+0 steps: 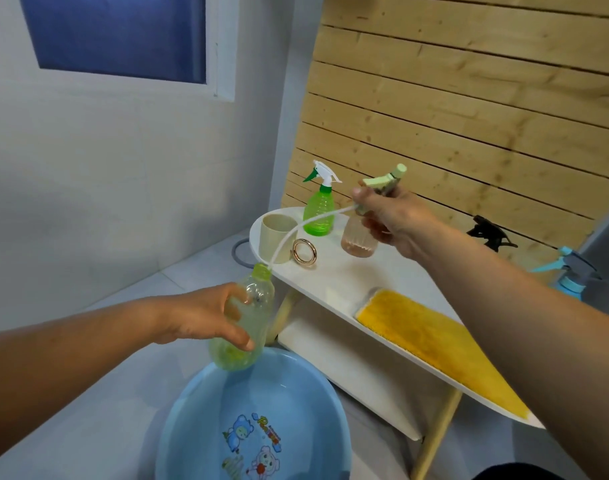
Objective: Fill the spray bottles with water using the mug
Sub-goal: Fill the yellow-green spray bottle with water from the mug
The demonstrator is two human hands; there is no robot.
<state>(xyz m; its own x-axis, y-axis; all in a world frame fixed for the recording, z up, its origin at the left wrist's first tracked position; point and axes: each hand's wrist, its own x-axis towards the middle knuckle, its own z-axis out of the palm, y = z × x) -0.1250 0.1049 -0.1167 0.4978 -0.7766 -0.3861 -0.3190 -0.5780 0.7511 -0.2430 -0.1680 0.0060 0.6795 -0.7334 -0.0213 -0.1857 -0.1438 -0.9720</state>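
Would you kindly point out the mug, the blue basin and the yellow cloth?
mug (277,237), head view, on its outer wall.
blue basin (192,403), head view, on its inner left wall.
yellow cloth (431,337), head view, on its middle.

White wall (99,161) on the left, plain, evenly lit. Window (116,32) at upper left: white frame, glass dark blue. Pale wood slat wall (469,98) on the right, horizontal boards with dark gaps and knots. The 2 walls meet at a corner behind the table. Light grey tiled floor (130,306), faint grout lines. Grey ring (239,252) on the floor near the corner, partly hidden by the tabletop. White oval table (334,282) with 2 tiers, the lower shelf (348,362) beneath the top. Light wood legs (434,438), angled outward. Soft indoor light, weak shadows.
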